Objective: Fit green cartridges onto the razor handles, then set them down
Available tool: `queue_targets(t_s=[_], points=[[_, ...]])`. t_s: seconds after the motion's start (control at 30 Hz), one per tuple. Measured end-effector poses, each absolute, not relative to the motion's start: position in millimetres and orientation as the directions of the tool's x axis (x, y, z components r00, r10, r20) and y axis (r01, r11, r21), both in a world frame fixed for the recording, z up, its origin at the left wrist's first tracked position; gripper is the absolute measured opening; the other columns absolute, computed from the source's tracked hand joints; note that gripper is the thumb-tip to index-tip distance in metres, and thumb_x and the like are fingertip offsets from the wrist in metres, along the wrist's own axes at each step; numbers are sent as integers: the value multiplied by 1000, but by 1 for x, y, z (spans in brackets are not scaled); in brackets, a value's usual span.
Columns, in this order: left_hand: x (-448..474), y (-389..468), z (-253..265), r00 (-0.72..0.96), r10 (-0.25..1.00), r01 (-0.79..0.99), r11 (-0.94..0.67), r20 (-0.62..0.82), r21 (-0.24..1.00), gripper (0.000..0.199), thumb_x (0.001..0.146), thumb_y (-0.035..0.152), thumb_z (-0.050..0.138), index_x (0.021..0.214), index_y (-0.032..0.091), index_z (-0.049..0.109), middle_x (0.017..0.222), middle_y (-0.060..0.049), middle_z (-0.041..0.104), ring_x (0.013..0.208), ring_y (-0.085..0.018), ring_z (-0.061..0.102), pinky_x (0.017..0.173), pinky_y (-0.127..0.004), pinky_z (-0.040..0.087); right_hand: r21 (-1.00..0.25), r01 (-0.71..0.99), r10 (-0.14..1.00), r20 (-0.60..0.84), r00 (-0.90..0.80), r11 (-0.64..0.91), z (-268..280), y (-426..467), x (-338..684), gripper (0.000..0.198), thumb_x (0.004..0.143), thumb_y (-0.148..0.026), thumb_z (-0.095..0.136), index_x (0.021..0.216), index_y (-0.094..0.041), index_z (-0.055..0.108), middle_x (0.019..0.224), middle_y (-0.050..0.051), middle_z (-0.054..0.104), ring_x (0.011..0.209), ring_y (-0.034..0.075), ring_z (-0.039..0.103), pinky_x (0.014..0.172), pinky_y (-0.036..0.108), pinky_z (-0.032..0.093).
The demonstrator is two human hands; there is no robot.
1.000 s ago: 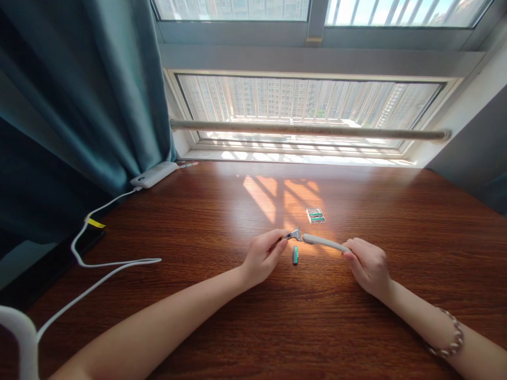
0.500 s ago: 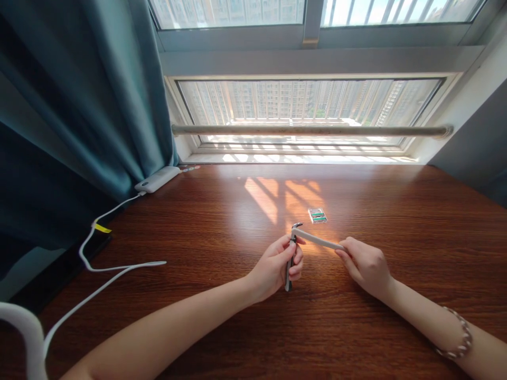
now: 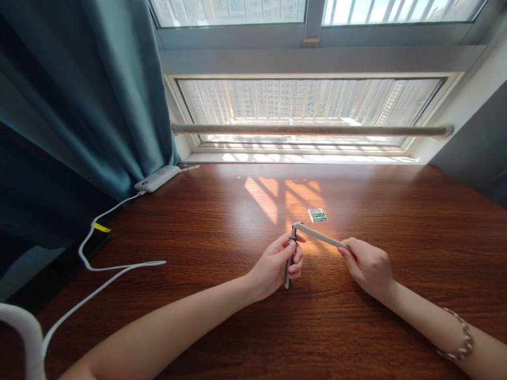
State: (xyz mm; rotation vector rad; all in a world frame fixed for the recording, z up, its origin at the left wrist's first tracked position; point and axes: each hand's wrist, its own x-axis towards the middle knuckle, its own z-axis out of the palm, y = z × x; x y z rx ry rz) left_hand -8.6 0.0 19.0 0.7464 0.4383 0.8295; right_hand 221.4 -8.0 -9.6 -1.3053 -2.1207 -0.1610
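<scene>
While right hand [image 3: 368,266] grips the razor handle [image 3: 320,237], left hand [image 3: 277,266] pinches the blade cartridge [image 3: 290,261] onto its head, seating apparently unfinished, spare-cartridge tray [image 3: 317,215] on bench [image 3: 198,221]

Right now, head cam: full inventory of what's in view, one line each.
razor handle: 1, pale grey, held over the table's middle, head end toward the left hand
razor blade cartridge: 1, dark, held at the handle's head end
blade pack: 1, clear with green blades, on the table in the sun patch beyond the hands
power bank: 1, white, far left of the table by the curtain
cable: 1, white with a yellow tag, runs from the power bank toward the near left
table: 1, dark brown wood
curtain: 1, teal, left
window: 1, pale frame, behind the table
bracelet: 1, beaded, right wrist
left hand: grips the cartridge
right hand: grips the handle
</scene>
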Motion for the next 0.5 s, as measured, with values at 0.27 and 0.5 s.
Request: queue_targets(t_s=[0.27, 0.5], points=[[-9, 0, 19, 594, 801, -494, 435, -73, 752, 16, 84, 28, 46, 96, 18, 46, 66, 3, 38, 48, -4, 35, 45, -19, 23, -289, 829, 776, 582, -245, 478, -9, -9, 221, 20, 86, -27, 43, 72, -17, 54, 56, 0, 50, 52, 12, 48, 54, 24, 31], [-8, 0, 17, 570, 818, -479, 408, -78, 777, 18, 82, 30, 50, 95, 19, 48, 65, 4, 40, 47, -5, 35, 46, -19, 25, -321, 800, 792, 539, -286, 508, -10, -8, 222, 20, 86, -27, 42, 72, -18, 53, 57, 0, 50, 52, 12, 48, 53, 23, 32]])
